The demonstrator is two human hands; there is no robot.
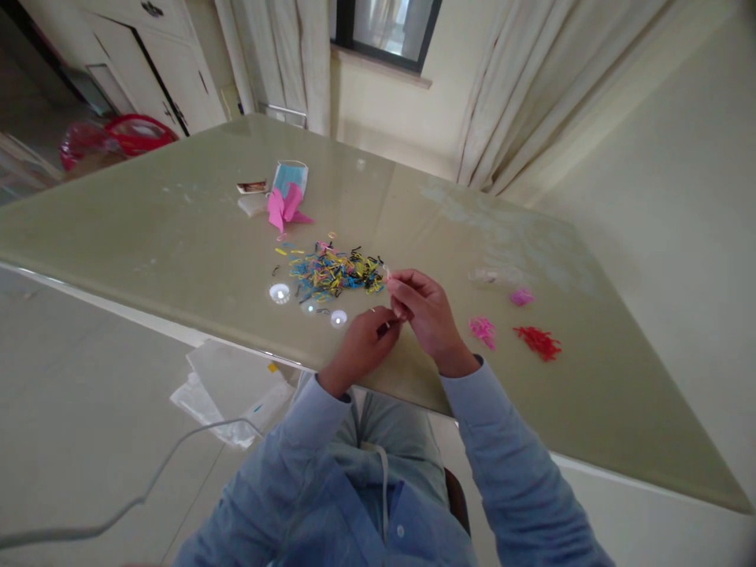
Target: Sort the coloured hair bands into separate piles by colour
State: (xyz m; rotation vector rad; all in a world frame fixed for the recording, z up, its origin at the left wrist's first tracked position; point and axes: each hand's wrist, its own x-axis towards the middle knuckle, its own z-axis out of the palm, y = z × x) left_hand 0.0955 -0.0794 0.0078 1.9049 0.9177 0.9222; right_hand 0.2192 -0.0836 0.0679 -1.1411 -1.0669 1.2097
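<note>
A loose pile of small rubber bands [339, 272] in yellow, blue, black and pink lies in front of my hands. My right hand [426, 313] is closed in a pinch at the right end of this pile. A tiny pale bit shows at its fingertips, too small to name. Just below and left, my left hand [367, 345] has its fingers curled together, meeting the right hand's fingers. Whatever it grips is hidden. Right of my hands lie a pink heap of bands [483, 331], a red heap of bands [537, 343] and a small magenta clump [521, 297].
A clear plastic wrapper [494, 276] lies on the glossy table [177, 236] beyond the pink heap. Farther back left are a blue face mask [290, 175], a folded pink paper [284, 208] and a small packet [252, 187]. The table's near edge runs under my forearms.
</note>
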